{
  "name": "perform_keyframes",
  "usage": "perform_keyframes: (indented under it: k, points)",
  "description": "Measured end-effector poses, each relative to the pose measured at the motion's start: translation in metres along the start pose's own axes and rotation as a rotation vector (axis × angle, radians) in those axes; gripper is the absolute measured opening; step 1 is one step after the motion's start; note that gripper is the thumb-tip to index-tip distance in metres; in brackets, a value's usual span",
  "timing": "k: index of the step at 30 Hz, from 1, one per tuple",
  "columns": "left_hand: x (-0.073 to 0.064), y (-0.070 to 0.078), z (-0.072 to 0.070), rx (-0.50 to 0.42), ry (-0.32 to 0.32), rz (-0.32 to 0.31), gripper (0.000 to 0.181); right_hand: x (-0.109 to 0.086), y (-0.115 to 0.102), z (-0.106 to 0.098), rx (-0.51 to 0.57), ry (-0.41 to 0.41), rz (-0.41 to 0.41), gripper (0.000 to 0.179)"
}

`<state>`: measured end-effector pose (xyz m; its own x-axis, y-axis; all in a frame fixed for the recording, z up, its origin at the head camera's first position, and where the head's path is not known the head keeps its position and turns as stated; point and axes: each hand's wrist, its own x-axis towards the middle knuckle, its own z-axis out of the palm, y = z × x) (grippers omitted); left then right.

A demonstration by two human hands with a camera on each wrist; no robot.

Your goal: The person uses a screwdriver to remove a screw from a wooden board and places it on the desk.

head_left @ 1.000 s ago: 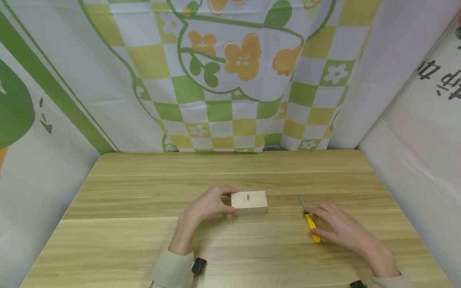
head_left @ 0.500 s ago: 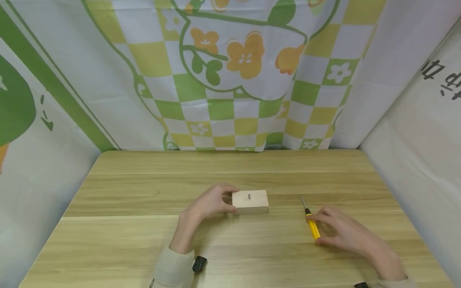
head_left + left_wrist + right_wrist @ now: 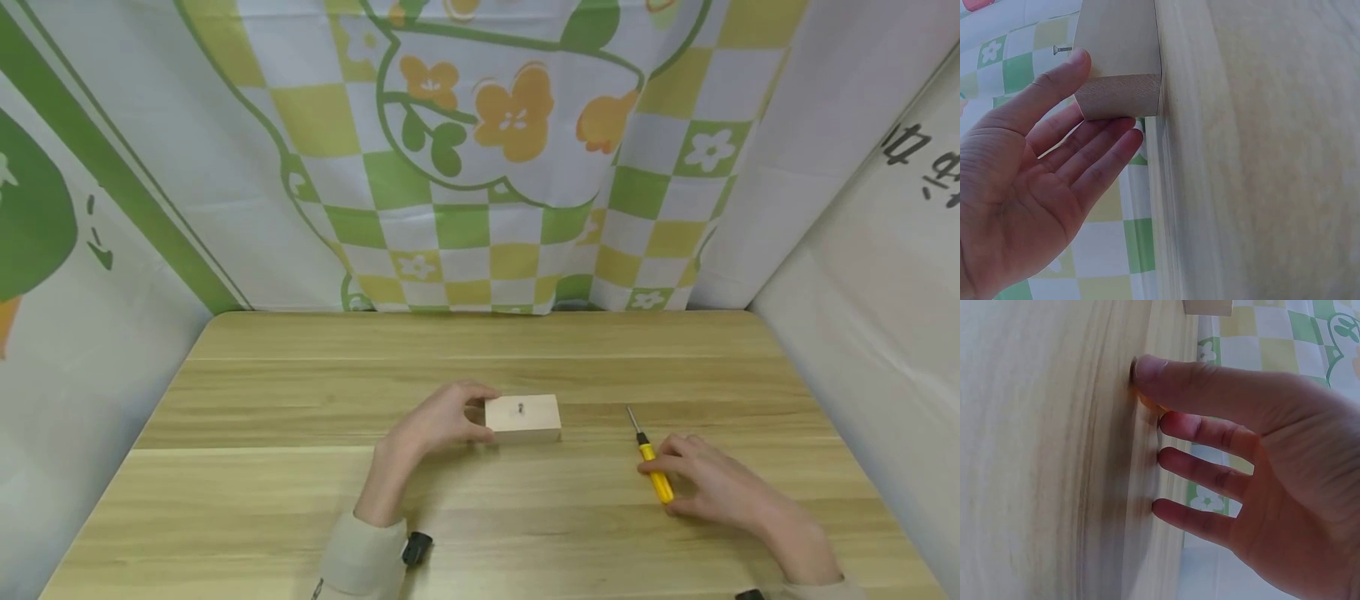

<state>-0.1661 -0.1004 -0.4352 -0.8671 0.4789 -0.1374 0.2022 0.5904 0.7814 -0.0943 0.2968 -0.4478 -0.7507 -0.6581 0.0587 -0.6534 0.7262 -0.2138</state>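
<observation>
A pale wooden block (image 3: 522, 422) lies on the table, a small metal screw (image 3: 1062, 49) standing up from its top face. My left hand (image 3: 437, 422) holds the block's left end, thumb on the near side and fingers on the far side. To the right lies a screwdriver (image 3: 662, 488) with a yellow handle, black collar and thin metal shaft that points away from me. My right hand (image 3: 712, 485) grips the handle's lower part, a finger across it and the thumb at its butt end. In the right wrist view, my thumb hides most of the handle, and other fingertips rest at the tabletop.
Wood-grain table (image 3: 285, 517) with rounded far corners. A checked, flowered curtain (image 3: 465, 225) hangs along its far edge. White printed panels (image 3: 862, 275) stand at both sides. Black straps' ends (image 3: 417, 548) show at my sleeves.
My right hand has slid down the screwdriver from its collar to the lower handle; the handle's butt has swung slightly right. My left hand and the block stay in place.
</observation>
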Motion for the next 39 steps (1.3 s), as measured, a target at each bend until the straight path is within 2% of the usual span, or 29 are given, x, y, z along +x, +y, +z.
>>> perform_keyframes:
  k: [4,14,23,26,31,34,38,39]
  points:
    - [0.0,0.001,0.0,-0.001,-0.002,0.002,0.061,0.0,-0.002,0.001,-0.011,0.016,0.002,0.052]
    - [0.0,-0.001,0.002,0.012,-0.004,-0.003,0.061,0.0,-0.005,0.0,0.036,-0.044,0.086,0.046]
    - [-0.001,0.0,0.001,0.013,-0.001,-0.009,0.063,0.002,-0.006,0.001,0.037,-0.005,0.082,0.05]
    - [-0.001,0.001,0.001,0.012,0.003,-0.012,0.063,0.004,-0.007,0.003,0.017,0.044,0.059,0.054]
    - [-0.001,0.002,0.001,0.017,0.004,-0.012,0.063,0.009,-0.004,0.005,-0.023,0.224,-0.074,0.058]
    - [-0.001,0.003,0.0,0.022,0.003,-0.004,0.063,0.012,-0.003,0.005,-0.049,0.306,-0.144,0.035]
    - [-0.002,0.004,0.0,0.03,0.005,0.002,0.062,0.015,-0.003,0.002,-0.056,0.358,-0.181,0.036]
    - [-0.002,0.003,0.0,0.032,0.006,0.002,0.062,0.016,-0.003,0.002,-0.054,0.367,-0.186,0.03]
